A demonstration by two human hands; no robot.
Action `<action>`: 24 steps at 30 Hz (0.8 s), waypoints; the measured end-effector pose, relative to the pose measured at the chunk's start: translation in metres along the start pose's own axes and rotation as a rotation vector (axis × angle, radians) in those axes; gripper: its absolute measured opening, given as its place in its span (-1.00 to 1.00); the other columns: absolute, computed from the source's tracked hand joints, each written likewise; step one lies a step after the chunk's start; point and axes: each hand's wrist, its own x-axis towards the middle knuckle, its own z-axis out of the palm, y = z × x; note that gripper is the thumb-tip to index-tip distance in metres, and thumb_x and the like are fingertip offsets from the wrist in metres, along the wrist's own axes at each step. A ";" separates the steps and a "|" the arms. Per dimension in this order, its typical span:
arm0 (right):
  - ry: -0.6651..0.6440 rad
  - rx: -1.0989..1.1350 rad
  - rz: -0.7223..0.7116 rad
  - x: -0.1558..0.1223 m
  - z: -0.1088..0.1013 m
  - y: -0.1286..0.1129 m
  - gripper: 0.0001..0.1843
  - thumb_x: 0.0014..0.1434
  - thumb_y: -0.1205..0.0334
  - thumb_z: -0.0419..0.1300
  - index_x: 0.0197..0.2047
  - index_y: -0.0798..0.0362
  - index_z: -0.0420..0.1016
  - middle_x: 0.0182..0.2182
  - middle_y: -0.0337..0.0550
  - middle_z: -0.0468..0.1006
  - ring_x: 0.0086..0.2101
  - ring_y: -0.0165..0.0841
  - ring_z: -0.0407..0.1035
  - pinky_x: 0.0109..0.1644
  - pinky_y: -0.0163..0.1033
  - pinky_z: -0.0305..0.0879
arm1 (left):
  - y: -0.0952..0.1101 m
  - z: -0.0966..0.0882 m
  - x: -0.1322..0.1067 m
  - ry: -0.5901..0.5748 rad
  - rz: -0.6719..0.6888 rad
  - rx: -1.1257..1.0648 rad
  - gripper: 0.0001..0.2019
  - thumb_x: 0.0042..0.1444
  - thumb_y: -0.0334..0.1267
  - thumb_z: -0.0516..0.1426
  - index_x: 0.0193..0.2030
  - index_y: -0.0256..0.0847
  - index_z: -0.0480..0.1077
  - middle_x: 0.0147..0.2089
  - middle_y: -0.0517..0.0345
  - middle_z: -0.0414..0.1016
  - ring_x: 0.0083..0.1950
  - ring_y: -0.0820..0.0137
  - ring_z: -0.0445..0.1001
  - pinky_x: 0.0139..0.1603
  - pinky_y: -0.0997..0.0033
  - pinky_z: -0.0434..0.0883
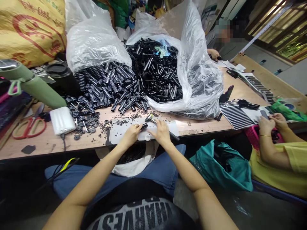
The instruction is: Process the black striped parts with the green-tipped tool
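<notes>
My left hand (131,134) is closed around a short black tube (144,126) at the table's front edge. My right hand (162,131) grips the handle of a small hammer (150,118), whose metal head sits just above the tube's end. Both hands rest over a white sheet (117,131) scattered with tiny black bits. A pile of ribbed black grips (107,88) lies just beyond, spilling from a clear bag. A second clear bag (199,83) holds several plain black tubes (155,70).
Small black discs (87,123), a white power bank (62,119), red-handled scissors (28,127) and a green flask (35,86) lie left. At right a person in yellow (275,140) handles something small near black-dotted sheets (233,115). Another person sits behind. A teal bag (220,166) hangs below.
</notes>
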 end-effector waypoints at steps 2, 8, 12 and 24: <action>-0.030 -0.185 0.154 0.000 -0.015 0.017 -0.62 0.19 0.02 0.18 -0.04 0.11 0.39 -0.07 0.18 0.43 0.00 -0.03 0.27 0.02 0.05 0.24 | -0.007 -0.004 -0.003 -0.027 0.061 0.098 -0.57 0.21 -0.45 -0.09 0.19 -0.29 0.33 -0.08 -0.19 0.46 -0.08 0.19 0.42 -0.05 0.15 0.36; -0.222 -0.035 0.282 -0.027 -0.038 0.017 -0.64 0.39 0.00 -0.19 -0.17 0.01 0.31 -0.42 -0.16 0.50 -0.37 -0.29 0.43 -0.32 -0.30 0.18 | -0.005 -0.011 -0.009 -0.006 0.053 0.248 -0.55 0.22 -0.47 -0.12 0.19 -0.20 0.33 -0.01 -0.16 0.50 -0.01 0.14 0.40 -0.02 0.04 0.23; -0.301 -0.013 0.249 -0.046 -0.040 -0.003 -0.66 0.40 0.08 -0.21 -0.21 0.01 0.30 -0.49 -0.20 0.48 -0.44 -0.30 0.43 -0.38 -0.32 0.10 | 0.000 -0.011 -0.009 -0.006 0.009 0.251 -0.55 0.23 -0.47 -0.13 0.19 -0.21 0.33 0.01 -0.19 0.50 0.10 0.07 0.36 0.04 -0.05 0.19; -0.396 0.111 -0.005 -0.043 -0.041 -0.067 -0.57 0.39 -0.01 -0.23 -0.19 0.04 0.34 -0.39 -0.08 0.56 -0.41 -0.29 0.46 -0.35 -0.30 0.17 | 0.043 0.032 -0.010 -0.074 -0.111 0.302 -0.39 0.20 -0.31 -0.10 0.36 -0.60 -0.04 0.38 -0.40 0.02 0.44 0.07 -0.08 0.38 -0.04 -0.07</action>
